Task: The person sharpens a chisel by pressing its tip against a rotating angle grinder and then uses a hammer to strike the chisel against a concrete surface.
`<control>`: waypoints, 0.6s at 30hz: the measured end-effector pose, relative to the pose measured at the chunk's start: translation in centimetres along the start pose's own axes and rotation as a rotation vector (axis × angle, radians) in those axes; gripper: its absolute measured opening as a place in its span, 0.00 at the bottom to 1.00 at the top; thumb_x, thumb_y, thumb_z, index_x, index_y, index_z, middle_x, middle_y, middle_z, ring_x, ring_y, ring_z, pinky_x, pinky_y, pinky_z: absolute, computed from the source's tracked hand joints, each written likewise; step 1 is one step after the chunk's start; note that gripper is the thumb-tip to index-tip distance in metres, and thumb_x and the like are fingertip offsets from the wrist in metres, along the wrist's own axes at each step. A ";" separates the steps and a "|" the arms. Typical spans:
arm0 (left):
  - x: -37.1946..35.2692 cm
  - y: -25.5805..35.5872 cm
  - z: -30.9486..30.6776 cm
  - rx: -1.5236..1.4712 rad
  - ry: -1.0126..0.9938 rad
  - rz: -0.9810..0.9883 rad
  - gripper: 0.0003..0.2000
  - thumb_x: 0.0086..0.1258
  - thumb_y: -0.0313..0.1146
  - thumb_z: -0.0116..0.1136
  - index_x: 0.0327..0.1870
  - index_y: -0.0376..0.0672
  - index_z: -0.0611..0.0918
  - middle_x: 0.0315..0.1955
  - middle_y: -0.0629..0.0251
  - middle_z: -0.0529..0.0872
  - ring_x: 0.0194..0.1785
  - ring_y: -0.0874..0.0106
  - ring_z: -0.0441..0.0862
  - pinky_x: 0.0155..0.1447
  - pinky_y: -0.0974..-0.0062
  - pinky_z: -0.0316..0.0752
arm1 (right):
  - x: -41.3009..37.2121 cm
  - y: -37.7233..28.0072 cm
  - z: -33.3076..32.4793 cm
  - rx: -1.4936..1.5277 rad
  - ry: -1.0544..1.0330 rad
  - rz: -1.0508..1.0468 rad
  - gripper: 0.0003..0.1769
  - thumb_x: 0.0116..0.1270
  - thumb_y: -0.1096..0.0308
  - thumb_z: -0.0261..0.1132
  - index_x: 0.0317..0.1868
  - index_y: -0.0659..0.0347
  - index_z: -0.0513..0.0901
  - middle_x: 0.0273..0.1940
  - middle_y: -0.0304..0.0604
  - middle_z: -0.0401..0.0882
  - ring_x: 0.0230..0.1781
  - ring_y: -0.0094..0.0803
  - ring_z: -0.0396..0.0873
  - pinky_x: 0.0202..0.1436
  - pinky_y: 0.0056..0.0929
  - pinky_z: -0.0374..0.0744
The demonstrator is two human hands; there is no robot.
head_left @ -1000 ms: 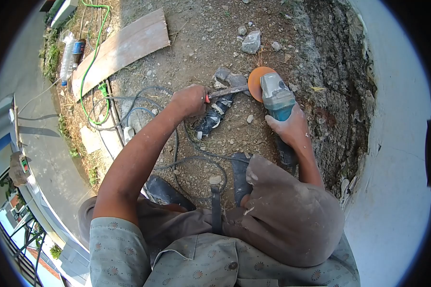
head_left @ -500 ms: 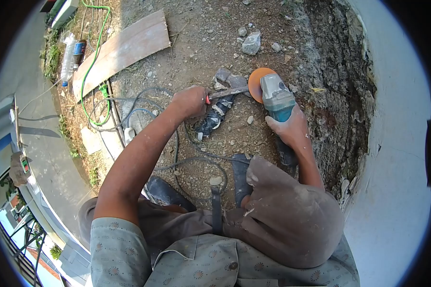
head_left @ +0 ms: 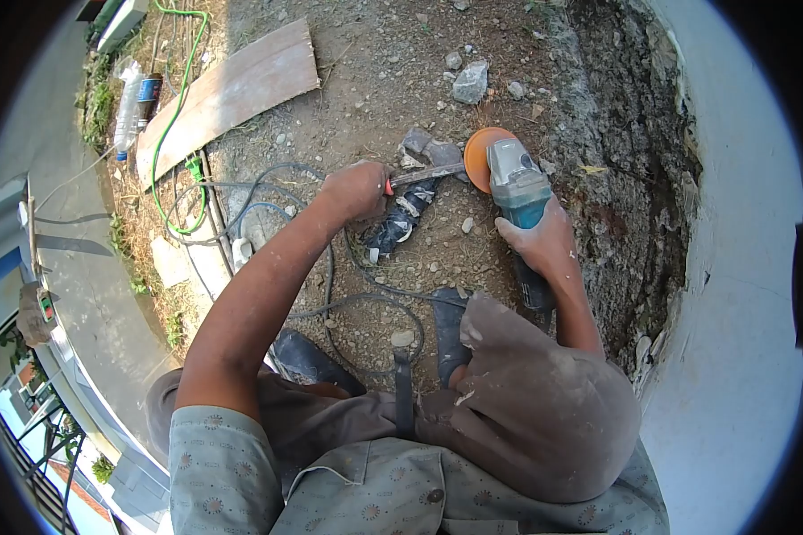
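Observation:
My right hand [head_left: 544, 236] is wrapped round the teal body of an angle grinder [head_left: 519, 183], which carries an orange disc [head_left: 484, 159] at its front. Closed in a fist, my left hand [head_left: 357, 190] holds a chisel [head_left: 428, 173] with some red showing beside the fist. The chisel's flat metal end points right and meets the edge of the disc, or lies very close to it. Most of the chisel's handle is hidden in my fingers. Below the chisel lies a dark, wrapped piece with whitish bits [head_left: 400, 218] on the ground, beside grey stones [head_left: 426, 146].
A grey cable [head_left: 330, 267] loops over the gravel near my boots [head_left: 317, 361]. To the left lie a wooden board [head_left: 232, 89], a green cord [head_left: 158, 147], a plastic bottle [head_left: 127, 111] and a can [head_left: 148, 94]. On the right rises a white wall [head_left: 740, 294].
Almost nothing differs. The chisel and the grinder stay in place in my hands, and the view has shifted very slightly.

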State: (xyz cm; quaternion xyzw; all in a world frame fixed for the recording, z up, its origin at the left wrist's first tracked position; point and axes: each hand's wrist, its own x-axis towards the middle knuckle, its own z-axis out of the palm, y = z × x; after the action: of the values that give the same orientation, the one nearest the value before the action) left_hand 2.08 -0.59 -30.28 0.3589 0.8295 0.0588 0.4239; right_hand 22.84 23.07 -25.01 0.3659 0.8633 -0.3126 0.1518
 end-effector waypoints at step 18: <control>0.2 0.3 0.0 0.056 -0.008 -0.066 0.12 0.58 0.29 0.64 0.45 0.45 0.87 0.41 0.53 0.90 0.49 0.53 0.89 0.52 0.57 0.83 | -0.2 -0.6 -0.3 0.001 -0.008 0.065 0.45 0.51 0.49 0.79 0.62 0.71 0.76 0.55 0.64 0.84 0.57 0.57 0.83 0.62 0.46 0.79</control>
State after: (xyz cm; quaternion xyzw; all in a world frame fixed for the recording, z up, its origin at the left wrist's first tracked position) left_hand 2.14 -0.25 -30.31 0.3432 0.8404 0.0203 0.4189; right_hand 22.52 22.79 -24.42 0.3927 0.8503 -0.3092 0.1650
